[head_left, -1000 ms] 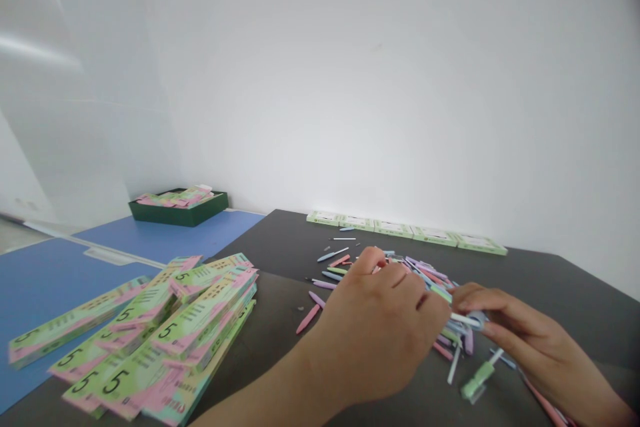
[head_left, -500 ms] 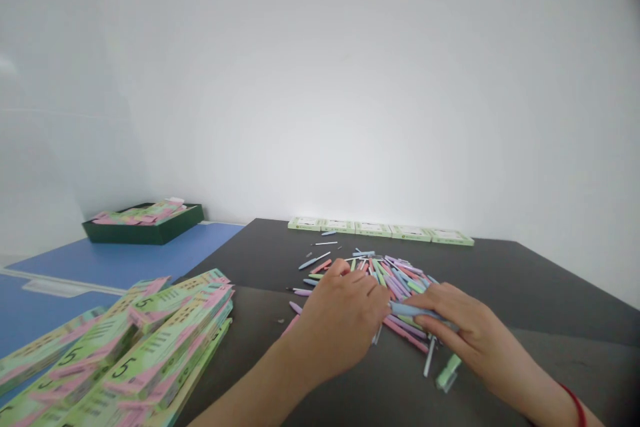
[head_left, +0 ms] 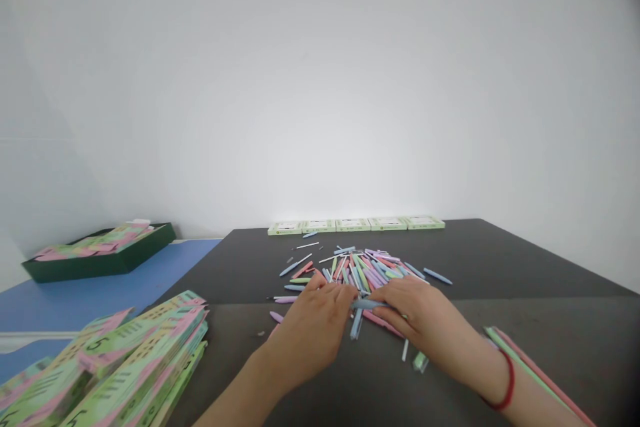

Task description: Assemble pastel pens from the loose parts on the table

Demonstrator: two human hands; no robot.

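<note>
Between my hands is a light blue pen barrel (head_left: 369, 304), lying roughly level above the near edge of the pen pile. My right hand (head_left: 430, 320) pinches its right end between thumb and fingers. The fingers of my left hand (head_left: 313, 320) are closed at its left end, and their tips are hidden behind the hand. Just beyond both hands spreads a pile of loose pen parts (head_left: 373, 273) in pink, green, purple and blue, with white refills among them. Under my right hand lie a white stick (head_left: 405, 350) and a small green piece with clear plastic (head_left: 421, 361).
Green-and-pink boxes (head_left: 145, 360) marked 5 are stacked at the near left. A dark green tray (head_left: 95, 268) of similar packs stands on the blue surface (head_left: 185, 257). Flat pale green boxes (head_left: 353, 225) line the wall. Long pink and green pieces (head_left: 530, 363) lie by my right forearm.
The view has turned right, so the tray and boxes sit farther left. My hands have drawn together on the blue barrel. A blue pen part now shows alone right of the pile.
</note>
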